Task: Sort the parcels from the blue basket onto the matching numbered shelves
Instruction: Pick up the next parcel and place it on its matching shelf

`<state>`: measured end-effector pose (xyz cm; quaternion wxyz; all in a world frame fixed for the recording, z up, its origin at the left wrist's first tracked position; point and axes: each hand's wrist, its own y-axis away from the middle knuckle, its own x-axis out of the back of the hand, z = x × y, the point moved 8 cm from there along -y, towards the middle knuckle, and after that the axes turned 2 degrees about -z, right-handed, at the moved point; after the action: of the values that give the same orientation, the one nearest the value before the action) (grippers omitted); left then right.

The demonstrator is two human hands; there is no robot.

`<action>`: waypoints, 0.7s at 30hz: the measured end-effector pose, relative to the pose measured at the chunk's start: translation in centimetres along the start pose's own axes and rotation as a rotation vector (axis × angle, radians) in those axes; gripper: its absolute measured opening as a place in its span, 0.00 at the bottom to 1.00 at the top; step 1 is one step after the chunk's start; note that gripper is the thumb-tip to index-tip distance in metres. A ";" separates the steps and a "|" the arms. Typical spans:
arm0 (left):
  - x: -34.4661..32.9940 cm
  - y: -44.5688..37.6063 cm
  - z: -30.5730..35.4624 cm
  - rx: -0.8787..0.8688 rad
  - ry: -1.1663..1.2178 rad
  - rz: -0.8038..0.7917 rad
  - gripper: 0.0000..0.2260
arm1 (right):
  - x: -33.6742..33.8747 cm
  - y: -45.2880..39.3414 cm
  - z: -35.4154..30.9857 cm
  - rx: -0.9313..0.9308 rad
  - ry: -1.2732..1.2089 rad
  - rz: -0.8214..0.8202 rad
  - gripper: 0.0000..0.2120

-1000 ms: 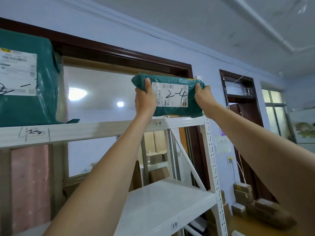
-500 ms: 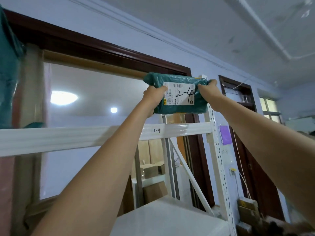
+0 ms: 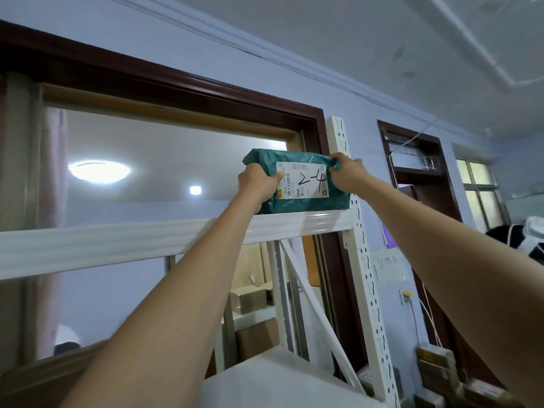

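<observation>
I see the white metal rack [image 3: 357, 225] filling the lower half of the view, its top shelf [image 3: 123, 242] running left to right as a pale rail and ending at the perforated upright post [image 3: 338, 136] on the right. Behind it stands a dark-framed window [image 3: 176, 92]. A lower shelf [image 3: 265, 381] shows at the bottom, bare where I can see it. On the top shelf, at its right end just beside the upright post, sits the green parcel [image 3: 306, 201], its bottom edge on the rail and its white label [image 3: 303, 180] facing me with "2-4" written by hand. To the left of the parcel the top shelf runs open along the rail. My left hand [image 3: 259, 184] grips the parcel's left end, fingers wrapped around it. My right hand [image 3: 348, 173] pinches the parcel's upper right corner, touching the post side. Cardboard boxes [image 3: 435, 363] are stacked on the floor at the lower right, well apart from the parcel.
</observation>
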<state>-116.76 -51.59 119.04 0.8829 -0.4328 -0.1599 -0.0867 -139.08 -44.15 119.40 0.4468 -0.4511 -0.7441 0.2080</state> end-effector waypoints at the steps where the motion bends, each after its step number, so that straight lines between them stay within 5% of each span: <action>1: -0.1 -0.2 -0.4 0.012 -0.001 0.009 0.17 | -0.1 -0.3 0.3 0.001 0.072 0.017 0.20; 7: -0.5 -0.9 -2.2 0.079 0.108 0.021 0.19 | -1.3 -1.2 -0.9 0.203 0.241 0.028 0.25; 21: -0.5 0.0 -1.8 0.074 0.109 0.065 0.18 | -2.0 -0.5 -1.5 0.222 0.331 0.019 0.30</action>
<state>-116.81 -53.03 117.81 0.9082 -0.3993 -0.1006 -0.0755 -137.63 -46.22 119.55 0.6081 -0.4340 -0.6288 0.2158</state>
